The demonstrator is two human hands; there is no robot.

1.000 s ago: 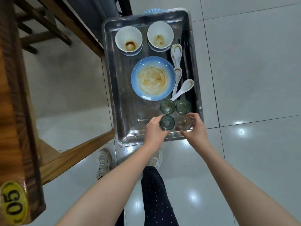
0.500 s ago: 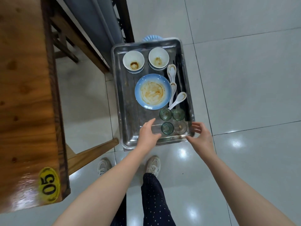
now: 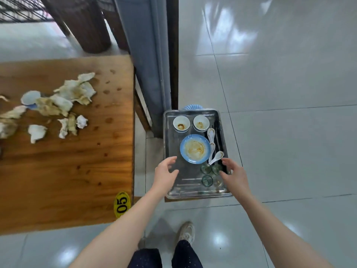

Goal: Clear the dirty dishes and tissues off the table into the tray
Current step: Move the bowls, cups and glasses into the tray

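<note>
Hovering left hand [image 3: 165,176], right hand [image 3: 234,176], tray [image 3: 190,188] beneath

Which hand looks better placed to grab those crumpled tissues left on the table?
Left, probably. The left hand hovers empty at the tray edge nearer the table, closest to the tissues; the right hand is over the far side.

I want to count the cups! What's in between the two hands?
In the head view, small green glasses stand on the tray between the left hand and right hand.
</note>
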